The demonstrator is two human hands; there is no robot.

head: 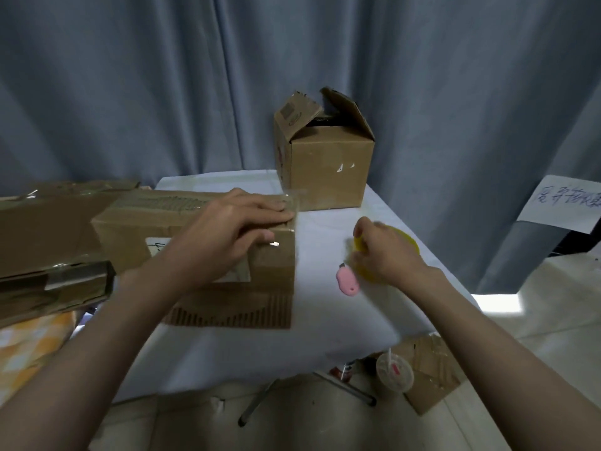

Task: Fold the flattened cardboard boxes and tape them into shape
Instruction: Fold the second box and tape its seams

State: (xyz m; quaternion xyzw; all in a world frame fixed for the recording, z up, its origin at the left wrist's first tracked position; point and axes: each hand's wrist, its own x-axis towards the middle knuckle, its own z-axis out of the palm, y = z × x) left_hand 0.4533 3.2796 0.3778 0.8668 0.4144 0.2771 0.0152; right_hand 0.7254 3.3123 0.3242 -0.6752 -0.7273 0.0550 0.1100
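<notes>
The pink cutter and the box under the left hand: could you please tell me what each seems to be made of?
The pink cutter looks like moulded plastic, smooth and matte, with a small metal tip at its far end; the blur leaves this open. The box under the left hand is brown corrugated cardboard: torn patches show its ribbing, and glossy clear tape glints along the top edge.

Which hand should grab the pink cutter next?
Probably the right hand. It is at the yellow tape roll, just beside the pink cutter. The left hand is pressing tape down on the box.
</notes>
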